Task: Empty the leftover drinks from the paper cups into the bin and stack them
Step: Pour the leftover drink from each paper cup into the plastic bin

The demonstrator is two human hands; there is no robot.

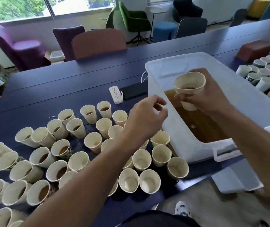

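My right hand (212, 95) grips a squashed paper cup (189, 86) over the translucent plastic bin (176, 128). The cup stands nearly upright, with a dark trace at its bottom. Brown liquid (201, 126) fills the bin's near end. My left hand (144, 117) hovers beside the bin's left wall, fingers loosely curled and holding nothing. Below it, several paper cups (75, 126) stand on the dark blue table, many with brown drink in them. The ones nearest the bin, such as a cup (161, 154), look empty.
A white power strip (116, 94) and a dark phone (135, 92) lie left of the bin. More cups (265, 74) crowd the table at the right, behind a brown block (253, 49). The bin's lid (235, 179) juts over the table's near edge. Chairs (98, 43) line the far side.
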